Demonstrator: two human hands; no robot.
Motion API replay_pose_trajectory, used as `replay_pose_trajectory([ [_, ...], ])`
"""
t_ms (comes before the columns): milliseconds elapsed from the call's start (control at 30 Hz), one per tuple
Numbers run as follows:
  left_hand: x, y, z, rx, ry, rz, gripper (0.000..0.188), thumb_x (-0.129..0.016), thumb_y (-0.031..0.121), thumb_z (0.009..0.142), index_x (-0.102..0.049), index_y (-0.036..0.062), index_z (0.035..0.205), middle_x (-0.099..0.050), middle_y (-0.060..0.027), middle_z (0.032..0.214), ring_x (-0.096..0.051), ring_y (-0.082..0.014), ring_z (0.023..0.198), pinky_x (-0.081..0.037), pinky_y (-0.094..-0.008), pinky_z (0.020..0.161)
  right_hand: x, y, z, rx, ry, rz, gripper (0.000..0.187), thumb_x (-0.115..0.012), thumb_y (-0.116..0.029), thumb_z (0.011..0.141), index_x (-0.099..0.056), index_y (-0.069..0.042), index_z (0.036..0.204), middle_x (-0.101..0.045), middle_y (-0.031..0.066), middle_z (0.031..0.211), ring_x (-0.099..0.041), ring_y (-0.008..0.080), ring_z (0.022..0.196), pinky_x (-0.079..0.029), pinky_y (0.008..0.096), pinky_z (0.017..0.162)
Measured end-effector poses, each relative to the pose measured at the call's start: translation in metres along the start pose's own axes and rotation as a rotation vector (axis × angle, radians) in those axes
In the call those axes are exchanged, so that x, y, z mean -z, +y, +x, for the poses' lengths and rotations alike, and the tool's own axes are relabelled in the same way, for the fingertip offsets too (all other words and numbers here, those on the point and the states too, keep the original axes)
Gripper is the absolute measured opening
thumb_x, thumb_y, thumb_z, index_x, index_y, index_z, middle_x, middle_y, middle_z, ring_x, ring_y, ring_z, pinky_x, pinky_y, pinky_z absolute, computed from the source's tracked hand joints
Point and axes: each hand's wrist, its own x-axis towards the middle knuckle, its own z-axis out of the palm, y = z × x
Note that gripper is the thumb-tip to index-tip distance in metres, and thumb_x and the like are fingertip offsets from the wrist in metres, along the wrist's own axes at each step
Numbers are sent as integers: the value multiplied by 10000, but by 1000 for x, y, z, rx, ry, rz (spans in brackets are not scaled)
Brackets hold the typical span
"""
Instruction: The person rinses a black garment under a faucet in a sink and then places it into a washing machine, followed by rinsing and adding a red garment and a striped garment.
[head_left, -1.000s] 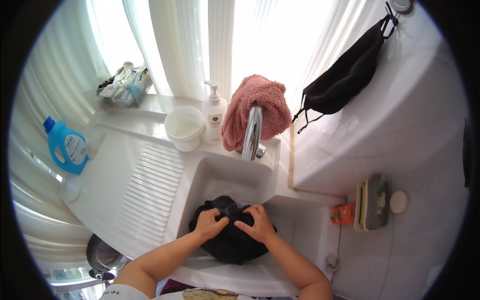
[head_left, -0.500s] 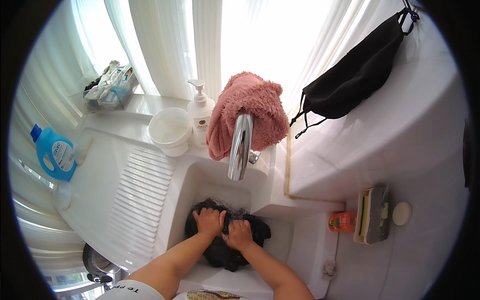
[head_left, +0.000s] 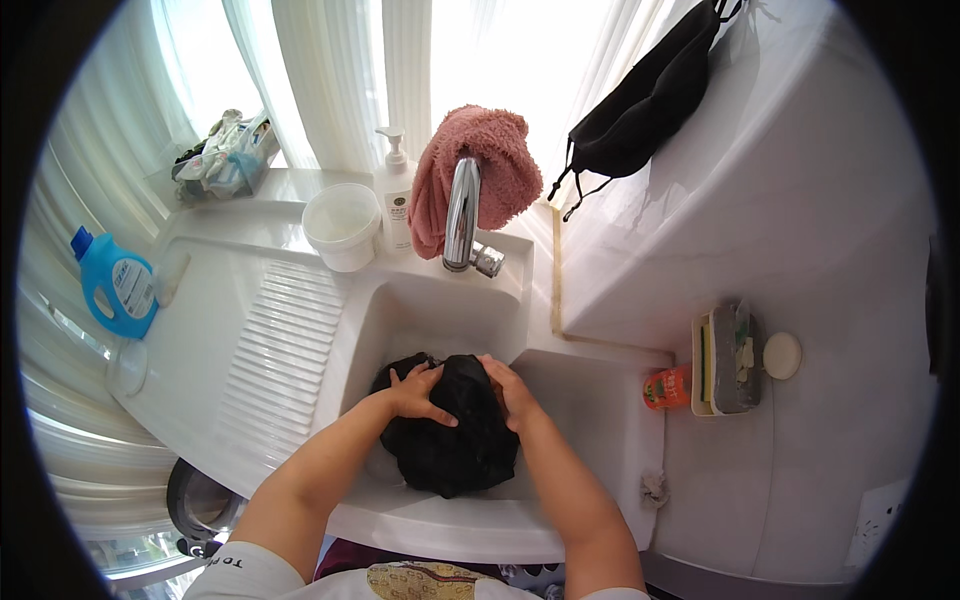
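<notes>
In the white sink (head_left: pixel 430 305) lies a bundle of wet black cloth (head_left: pixel 455 440), bunched up near the basin's left side. My left hand (head_left: pixel 415 393) rests on the upper left of the cloth, its fingers spread and its thumb stretched apart. Along the cloth's right edge, my right hand (head_left: pixel 509 392) has its fingers curved round the fabric; its thumb is hidden. Above both hands juts a chrome faucet (head_left: pixel 462 215), with a fuzzy pink towel (head_left: pixel 500 150) draped over it.
Left of the basin is a ribbed washboard (head_left: pixel 285 350). Behind stand a white tub (head_left: pixel 343 228) and a pump bottle (head_left: pixel 396 205). A blue detergent jug (head_left: pixel 120 285) is far left. On the right are an orange container (head_left: pixel 667 388), a sponge holder (head_left: pixel 735 360) and a hanging black mask (head_left: pixel 645 100).
My hands have moved apart. The left has spread its fingers over the cloth, and the right has shifted to its right edge. The black cloth is gathered into a rounder bundle. The view has shifted.
</notes>
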Motion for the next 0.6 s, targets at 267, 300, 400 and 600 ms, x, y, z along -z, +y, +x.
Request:
replay_pose_trajectory([
  [267, -32, -8, -6, 264, 268, 255, 618, -665, 522, 746, -607, -35, 1007, -677, -197, 935, -649, -302, 945, -411, -417, 965, 67, 91, -7, 302, 564, -1476, 401, -622, -340, 870, -593, -73, 1168, -638, 147, 1049, -609, 282, 981, -476, 417, 863],
  [300, -26, -7, -8, 313, 229, 203, 688, -668, 567, 731, -592, -40, 1044, -673, -208, 958, -647, -299, 966, -407, -414, 968, 65, 98, -18, 219, 489, -1423, 361, -633, -321, 863, -621, -79, 1130, -646, 145, 1022, -612, 284, 976, -483, 427, 838],
  [400, 0, 30, -35, 302, 35, 249, 950, -658, 730, 631, -511, -34, 1177, -662, -209, 1030, -633, -314, 1021, -370, -440, 1005, 41, 69, -37, 240, 378, -1491, 253, -683, -287, 815, -679, -74, 950, -660, 129, 935, -610, 296, 954, -488, 440, 805],
  [600, -28, 47, -51, 231, 186, 302, 1153, -606, 836, 558, -422, -25, 1304, -553, -206, 1248, -534, -363, 1163, -216, -594, 1067, -41, -20, -57, 861, 270, -1212, 226, -732, -188, 734, -678, -41, 896, -652, 121, 878, -602, 336, 867, -482, 426, 772],
])
